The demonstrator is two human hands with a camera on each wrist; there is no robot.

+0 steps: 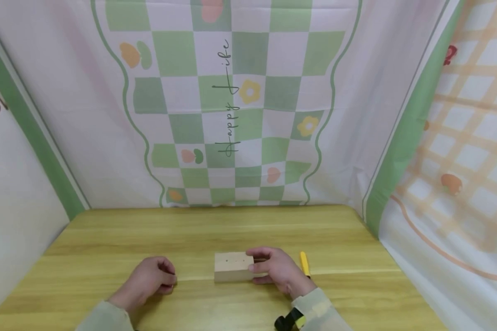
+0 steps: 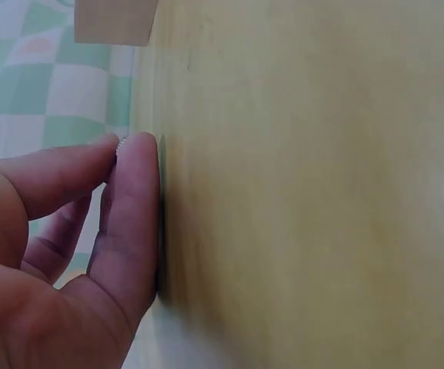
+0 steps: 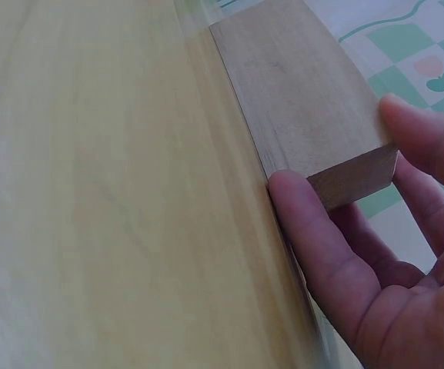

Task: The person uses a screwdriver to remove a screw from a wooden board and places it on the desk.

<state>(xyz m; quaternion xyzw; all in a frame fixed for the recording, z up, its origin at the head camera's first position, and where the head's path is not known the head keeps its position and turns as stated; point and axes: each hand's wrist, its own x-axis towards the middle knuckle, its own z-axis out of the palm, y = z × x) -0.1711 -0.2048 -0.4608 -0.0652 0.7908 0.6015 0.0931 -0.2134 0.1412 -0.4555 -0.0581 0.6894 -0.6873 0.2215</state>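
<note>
A pale wooden block (image 1: 233,267) with a few small holes in its top lies on the table. My right hand (image 1: 275,270) holds the block's right end, fingers and thumb on its sides. In the right wrist view the block (image 3: 302,92) shows its long face between thumb and fingers. To the left, apart from the block, my left hand (image 1: 150,280) is low over the table. Its thumb and forefinger pinch a tiny ridged piece that looks like a screw (image 2: 121,146). Most of it is hidden by the fingertips.
A yellow handle (image 1: 304,264) lies beside the right wrist. A black and yellow tool part (image 1: 289,320) shows under the right sleeve; I cannot tell whether they join. The wooden table (image 1: 215,230) ends at a patterned curtain (image 1: 248,128) behind.
</note>
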